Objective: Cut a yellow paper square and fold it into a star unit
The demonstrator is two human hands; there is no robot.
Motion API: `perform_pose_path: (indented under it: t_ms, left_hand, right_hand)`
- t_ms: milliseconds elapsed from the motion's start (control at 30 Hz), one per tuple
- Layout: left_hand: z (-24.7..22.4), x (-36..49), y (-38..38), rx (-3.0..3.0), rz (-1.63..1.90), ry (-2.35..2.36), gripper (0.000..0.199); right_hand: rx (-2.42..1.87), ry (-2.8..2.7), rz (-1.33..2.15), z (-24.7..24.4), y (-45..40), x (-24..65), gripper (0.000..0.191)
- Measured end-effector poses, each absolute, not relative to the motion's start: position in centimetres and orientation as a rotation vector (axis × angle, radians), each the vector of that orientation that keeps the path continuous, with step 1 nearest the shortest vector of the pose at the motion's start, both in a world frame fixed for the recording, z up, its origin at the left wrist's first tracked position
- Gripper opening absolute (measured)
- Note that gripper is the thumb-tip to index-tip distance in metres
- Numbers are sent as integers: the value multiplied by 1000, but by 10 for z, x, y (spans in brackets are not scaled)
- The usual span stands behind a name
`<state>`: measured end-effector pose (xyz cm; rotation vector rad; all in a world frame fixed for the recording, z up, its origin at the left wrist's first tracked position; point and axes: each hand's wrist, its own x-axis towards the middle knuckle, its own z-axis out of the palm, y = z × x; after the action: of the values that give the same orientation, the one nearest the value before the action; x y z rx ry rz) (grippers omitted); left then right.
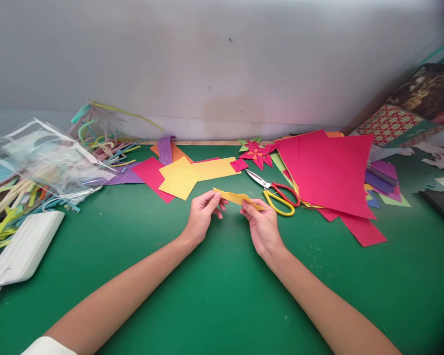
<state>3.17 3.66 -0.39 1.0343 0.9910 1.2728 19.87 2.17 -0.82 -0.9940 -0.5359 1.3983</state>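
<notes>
A small folded piece of yellow paper (pixel 234 197) is held above the green table (pixel 222 286), seen nearly edge-on. My left hand (pixel 204 211) pinches its left end between thumb and fingers. At the other end, my right hand (pixel 262 222) grips the paper the same way. Just beyond my right hand lie scissors (pixel 277 195) with one red and one yellow handle, their blades parted and pointing to the upper left. Farther back sit a small folded red paper square (pixel 239 165) and a red paper star (pixel 258 155).
Yellow sheets (pixel 179 176) lie beyond my left hand, and a stack of red sheets (pixel 325 172) at the right. On the left are a clear plastic bag (pixel 55 153), colourful paper strips (pixel 3 217) and a white device (pixel 24 249). A wall (pixel 207 64) stands behind.
</notes>
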Motion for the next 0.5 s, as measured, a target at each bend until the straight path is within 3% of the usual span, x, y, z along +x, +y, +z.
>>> perform_pose_path:
  t_ms: [133,333,500]
  left_hand:
    - [-3,27,42,903,1379,960,36]
    - [-3,40,32,1157,1154,1001,31]
    - [-5,47,24,1184,1205,976,24]
  right_hand:
    - [-981,-531,1382,-9,24,202,23]
    - [-945,-562,1458,-6,17,196,18]
    - [-930,-623,1517,-5,9,189,14]
